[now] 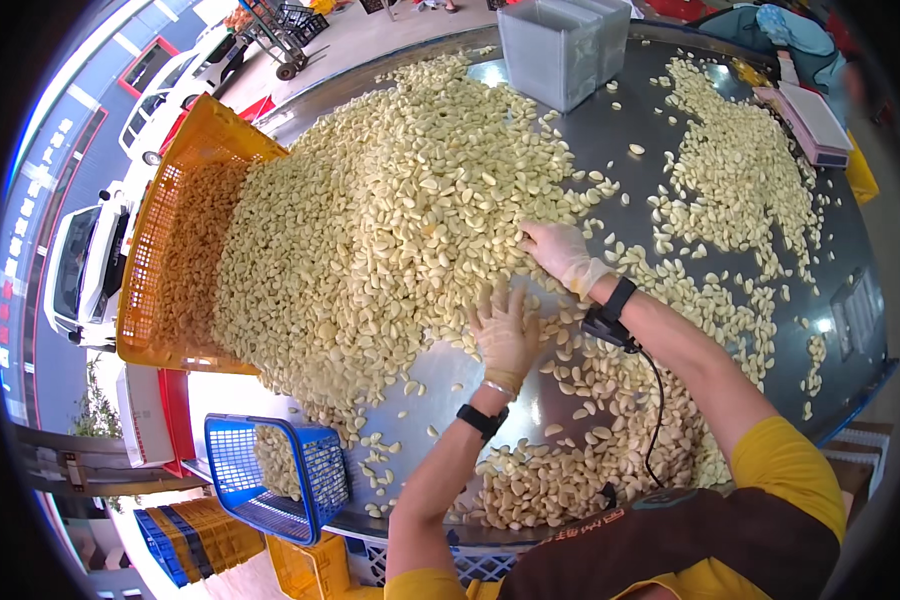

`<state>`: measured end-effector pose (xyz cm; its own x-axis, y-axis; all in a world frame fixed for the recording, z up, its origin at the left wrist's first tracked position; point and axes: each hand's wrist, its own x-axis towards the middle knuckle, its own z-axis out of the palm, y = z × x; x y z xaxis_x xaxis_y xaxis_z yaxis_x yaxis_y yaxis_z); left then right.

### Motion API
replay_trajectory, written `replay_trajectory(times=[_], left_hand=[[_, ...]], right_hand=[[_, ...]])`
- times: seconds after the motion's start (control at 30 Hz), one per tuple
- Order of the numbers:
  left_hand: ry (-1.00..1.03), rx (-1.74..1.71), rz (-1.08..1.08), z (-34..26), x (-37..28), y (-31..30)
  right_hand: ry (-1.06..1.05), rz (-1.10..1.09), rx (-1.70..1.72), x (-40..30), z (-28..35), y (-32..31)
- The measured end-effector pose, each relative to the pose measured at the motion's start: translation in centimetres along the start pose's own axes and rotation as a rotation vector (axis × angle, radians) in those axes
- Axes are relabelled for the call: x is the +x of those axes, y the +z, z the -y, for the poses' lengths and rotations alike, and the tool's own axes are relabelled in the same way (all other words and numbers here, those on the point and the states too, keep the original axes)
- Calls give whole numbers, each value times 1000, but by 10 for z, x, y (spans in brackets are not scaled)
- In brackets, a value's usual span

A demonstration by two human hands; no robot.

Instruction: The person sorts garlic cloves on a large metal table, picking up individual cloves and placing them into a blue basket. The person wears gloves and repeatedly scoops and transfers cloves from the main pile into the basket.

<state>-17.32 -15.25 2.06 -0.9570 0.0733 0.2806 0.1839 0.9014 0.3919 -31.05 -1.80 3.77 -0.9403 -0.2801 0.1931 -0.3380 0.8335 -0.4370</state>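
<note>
A broad heap of peeled garlic cloves (420,202) covers much of the metal table (450,379). My left hand (504,330), in a thin glove, lies at the heap's near edge with its fingers apart, and I see nothing gripped in it. Gloved too, my right hand (562,255) touches the heap's right edge with its fingers bent; whether a clove is between the fingertips is hidden. Nearer to my body lies a second pile of garlic cloves (555,484). Both wrists carry black straps, and a cable runs from the right one.
An orange plastic crate (139,300) lies tipped at the left with cloves spilling out. A blue basket (319,480) holds cloves at the near-left edge. Grey plastic bins (547,56) stand at the back. Another clove pile (727,157) and a scale (814,124) are beside a person (780,37).
</note>
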Motion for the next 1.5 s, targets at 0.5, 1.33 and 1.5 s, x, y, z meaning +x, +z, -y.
replay_trajectory(times=[0.5,1.33,1.5], left_hand=[[-587,-1300,37,-18,5,-11],[-87,76,154,3,-16,-30],[301,-61,230,-36,-63,25]], right_hand=[[396,509,1696,-78,-30,-48],[365,388,1397,-69,-54,-46],[134,142,635,30,-60,-10]])
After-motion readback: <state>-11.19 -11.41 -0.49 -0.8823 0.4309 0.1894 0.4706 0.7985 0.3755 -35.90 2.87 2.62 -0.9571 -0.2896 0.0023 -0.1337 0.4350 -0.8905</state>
